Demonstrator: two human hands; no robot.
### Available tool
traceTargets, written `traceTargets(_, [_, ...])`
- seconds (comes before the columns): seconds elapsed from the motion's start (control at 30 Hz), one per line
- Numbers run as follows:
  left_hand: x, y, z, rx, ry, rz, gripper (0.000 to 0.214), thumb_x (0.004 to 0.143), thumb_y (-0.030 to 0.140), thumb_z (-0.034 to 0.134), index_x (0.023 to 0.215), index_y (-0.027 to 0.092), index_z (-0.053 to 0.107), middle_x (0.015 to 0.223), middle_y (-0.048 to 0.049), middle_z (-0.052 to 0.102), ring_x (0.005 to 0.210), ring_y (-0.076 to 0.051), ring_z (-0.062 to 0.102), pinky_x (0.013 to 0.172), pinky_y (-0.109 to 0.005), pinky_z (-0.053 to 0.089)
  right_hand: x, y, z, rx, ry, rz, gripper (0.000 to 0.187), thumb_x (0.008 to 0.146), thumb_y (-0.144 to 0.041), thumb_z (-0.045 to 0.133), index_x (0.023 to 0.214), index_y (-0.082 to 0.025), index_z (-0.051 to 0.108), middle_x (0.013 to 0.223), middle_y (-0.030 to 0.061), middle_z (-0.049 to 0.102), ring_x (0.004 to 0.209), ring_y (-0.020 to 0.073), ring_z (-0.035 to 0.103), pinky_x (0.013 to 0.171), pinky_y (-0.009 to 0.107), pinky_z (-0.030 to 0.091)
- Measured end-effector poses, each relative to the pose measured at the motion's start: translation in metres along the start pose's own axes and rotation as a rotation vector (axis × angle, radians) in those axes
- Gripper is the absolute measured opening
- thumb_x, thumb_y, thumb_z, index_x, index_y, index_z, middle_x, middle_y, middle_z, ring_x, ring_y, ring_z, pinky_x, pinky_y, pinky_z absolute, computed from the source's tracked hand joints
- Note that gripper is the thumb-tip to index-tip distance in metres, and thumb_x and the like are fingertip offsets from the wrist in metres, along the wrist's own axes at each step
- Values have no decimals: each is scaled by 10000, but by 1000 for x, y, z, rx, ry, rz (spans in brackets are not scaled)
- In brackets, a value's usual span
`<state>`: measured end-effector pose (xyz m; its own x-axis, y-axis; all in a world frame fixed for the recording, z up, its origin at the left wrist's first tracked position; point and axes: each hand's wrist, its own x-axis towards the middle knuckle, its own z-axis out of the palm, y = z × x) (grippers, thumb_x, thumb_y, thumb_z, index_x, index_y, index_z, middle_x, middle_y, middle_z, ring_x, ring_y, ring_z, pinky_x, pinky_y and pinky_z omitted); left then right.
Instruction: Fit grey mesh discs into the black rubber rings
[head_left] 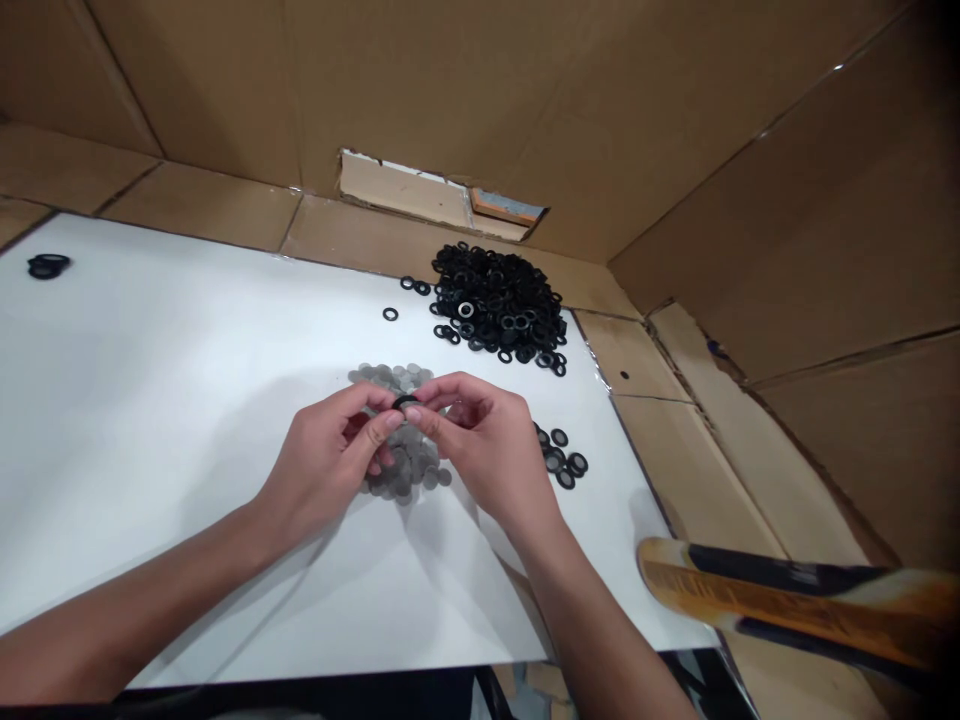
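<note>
Above the middle of the white board [187, 400], my left hand [330, 460] and my right hand [484, 450] meet at the fingertips. Between them they pinch a black rubber ring [406, 402], and the fingers hide most of it. Directly beneath my hands lies a loose pile of small grey mesh discs [409, 465]. A large heap of black rubber rings [495, 300] sits farther out, with a pale ring [466, 310] on it. A small group of black rings [561, 458] lies just beyond my right hand.
A few black rings [46, 265] lie at the far left of the board. Brown cardboard walls [750, 190] surround the board at the back and right. A black-and-orange strip [787, 600] juts in at the lower right, above the board's corner.
</note>
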<state>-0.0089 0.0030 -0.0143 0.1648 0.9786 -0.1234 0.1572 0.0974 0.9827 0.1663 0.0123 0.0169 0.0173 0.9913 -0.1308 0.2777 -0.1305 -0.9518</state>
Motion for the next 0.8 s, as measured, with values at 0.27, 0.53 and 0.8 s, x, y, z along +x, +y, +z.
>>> traceTargets(0.27, [0, 2, 0, -25, 3, 15, 228, 953, 466, 708, 948, 239, 700, 647, 33, 724, 572, -154, 685, 583, -245, 576, 0, 6, -2, 124, 8, -8, 350, 649, -442, 950, 817, -221, 736, 721, -10, 700, 524, 102, 463, 468, 247, 413])
traceTargets(0.53, [4, 9, 1, -168, -39, -48, 191, 949, 393, 710, 948, 203, 686, 565, 22, 720, 489, -146, 669, 512, -233, 573, 0, 10, -2, 160, -37, -11, 329, 669, -395, 946, 838, -218, 727, 743, -22, 694, 524, 98, 499, 447, 231, 427])
traceTargets(0.8, [4, 6, -1, -181, -72, -35, 187, 923, 371, 759, 916, 187, 723, 632, 13, 748, 540, -140, 716, 529, -218, 600, 0, 12, -3, 132, -31, 0, 262, 699, -378, 918, 846, -211, 780, 703, -12, 697, 517, 99, 461, 457, 241, 430])
